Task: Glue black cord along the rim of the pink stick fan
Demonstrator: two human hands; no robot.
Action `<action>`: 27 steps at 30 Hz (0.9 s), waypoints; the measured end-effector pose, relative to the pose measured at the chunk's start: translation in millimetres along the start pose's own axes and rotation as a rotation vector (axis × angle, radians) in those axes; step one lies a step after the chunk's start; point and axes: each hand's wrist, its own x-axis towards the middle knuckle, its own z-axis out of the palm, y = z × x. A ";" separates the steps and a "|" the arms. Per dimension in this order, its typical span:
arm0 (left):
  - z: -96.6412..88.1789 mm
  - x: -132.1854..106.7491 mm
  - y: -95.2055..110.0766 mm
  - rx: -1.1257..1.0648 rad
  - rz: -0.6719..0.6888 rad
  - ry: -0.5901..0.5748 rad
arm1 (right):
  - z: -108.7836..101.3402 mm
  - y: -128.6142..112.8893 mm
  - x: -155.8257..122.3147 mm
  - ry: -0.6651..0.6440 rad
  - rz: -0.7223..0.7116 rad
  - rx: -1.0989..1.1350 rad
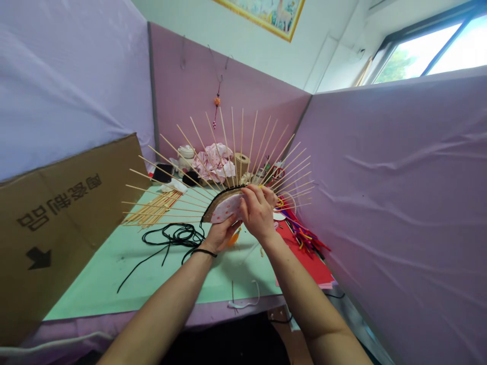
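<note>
Above the table I hold up a half-round piece [225, 208] covered in pale pink dotted cloth with a brown curved rim. Many thin wooden sticks [188, 138] fan out from that rim, and black cord [218, 193] runs along it. My left hand [222, 233] grips the lower edge, thumb on the cloth. At the upper right of the rim, my right hand [257, 210] has its fingers bent over the edge; the fingertips are partly hidden. Loose black cord [178, 235] trails from the piece's left end onto the table.
Bundled wooden sticks [155, 208] lie at the left, beside a leaning cardboard sheet [64, 228]. Crumpled pink cloth [213, 161], a white jar [186, 157] and a tape roll [241, 161] stand at the back. Red sheets [304, 258] and coloured strips [304, 233] lie right, by a draped partition [399, 192].
</note>
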 end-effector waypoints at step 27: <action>7.4 -3.6 2.0 0.032 -0.028 0.022 | 2.9 -0.8 7.5 -0.063 0.041 -0.029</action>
